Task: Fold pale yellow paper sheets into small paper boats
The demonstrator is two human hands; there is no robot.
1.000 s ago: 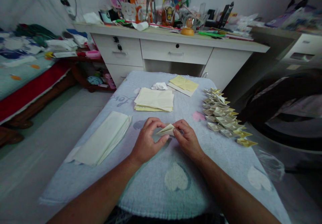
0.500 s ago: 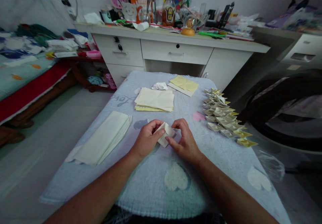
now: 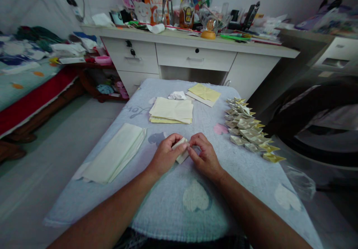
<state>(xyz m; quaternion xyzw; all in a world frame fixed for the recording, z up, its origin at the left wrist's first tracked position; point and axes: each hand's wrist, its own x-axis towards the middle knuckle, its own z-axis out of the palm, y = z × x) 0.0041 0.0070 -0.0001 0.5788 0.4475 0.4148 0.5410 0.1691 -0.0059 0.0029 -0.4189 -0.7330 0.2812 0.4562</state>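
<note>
Between my hands is a small folded piece of cream paper [image 3: 182, 157], just over the cloth-covered table [image 3: 167, 211]. My left hand [image 3: 167, 153] grips its left side, thumb lying across the front. At its right edge, my right hand [image 3: 203, 153] pinches the paper between thumb and forefinger. Fingers cover much of the folds. Beyond my hands lies a stack of cream and yellow paper sheets [image 3: 171, 111]. To the left rests a long folded bundle of pale paper [image 3: 114, 153]. Rows of folded paper boats [image 3: 248, 129] stand on the right.
A crumpled white tissue [image 3: 177, 95] and a yellow sheet [image 3: 204, 92] lie at the table's far end. Behind stands a white desk [image 3: 195, 56] crowded with jars and clutter. A washing machine [image 3: 332, 62] is at the right, a bed [image 3: 30, 81] at the left.
The paper, earlier spread more openly between my fingers, now appears narrower. My right hand's thumb and forefinger have closed together on its right edge, near my left thumb.
</note>
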